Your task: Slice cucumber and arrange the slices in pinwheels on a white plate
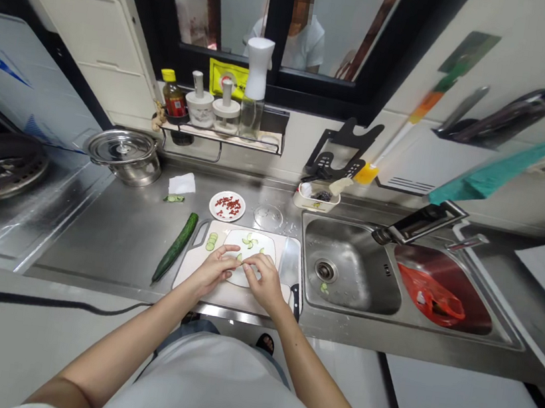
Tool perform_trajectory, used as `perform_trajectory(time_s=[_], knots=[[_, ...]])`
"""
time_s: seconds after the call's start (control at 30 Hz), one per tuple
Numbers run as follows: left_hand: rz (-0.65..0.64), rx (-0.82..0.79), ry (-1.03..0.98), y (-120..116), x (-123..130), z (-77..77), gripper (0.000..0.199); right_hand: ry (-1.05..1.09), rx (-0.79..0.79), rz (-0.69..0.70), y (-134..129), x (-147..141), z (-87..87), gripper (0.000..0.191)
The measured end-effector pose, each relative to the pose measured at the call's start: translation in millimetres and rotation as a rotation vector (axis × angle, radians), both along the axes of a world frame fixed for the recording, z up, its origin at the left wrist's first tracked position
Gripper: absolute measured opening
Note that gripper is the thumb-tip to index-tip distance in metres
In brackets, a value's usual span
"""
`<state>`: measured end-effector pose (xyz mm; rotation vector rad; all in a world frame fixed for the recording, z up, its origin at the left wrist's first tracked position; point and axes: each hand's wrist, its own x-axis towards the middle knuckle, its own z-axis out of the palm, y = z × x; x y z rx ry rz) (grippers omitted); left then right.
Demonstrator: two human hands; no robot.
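Note:
My left hand (216, 269) and my right hand (262, 280) meet fingertip to fingertip over a white plate (234, 238). Both are pinched closed at the fingertips; whatever is between them is too small to make out. Cucumber pieces (249, 240) lie on the plate in a pinwheel shape, with a few more near my fingers. Under the plate is a light cutting board (189, 261); a short row of cucumber slices (212, 241) rests on its left part. A broad-bladed knife (291, 263) lies along the board's right side, its black handle towards me.
A whole cucumber (175, 248) lies left of the board. Behind stands a small dish of red pieces (226, 206). The sink (354, 268) is to the right, with a red plastic bag (433, 299) in its second basin. A lidded pot (125, 154) stands back left.

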<state>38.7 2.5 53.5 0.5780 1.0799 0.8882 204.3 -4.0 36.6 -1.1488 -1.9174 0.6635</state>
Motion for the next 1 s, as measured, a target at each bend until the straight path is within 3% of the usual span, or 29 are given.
perform_trajectory(time_s=[0.2, 0.47, 1.0], knots=[[0.025, 0.131, 0.097, 0.4, 2.5, 1.5, 0.056, 0.000, -0.045, -0.040, -2.6, -2.3, -1.4, 0.020], [0.028, 0.276, 0.225, 1.9, 3.4, -9.8, 0.052, 0.089, -0.164, -0.113, -1.8, -5.4, -8.7, 0.018], [0.031, 0.442, 0.263, 3.7, 5.7, -20.4, 0.042, 0.283, -0.413, -0.123, 3.9, -6.9, -11.3, 0.020]])
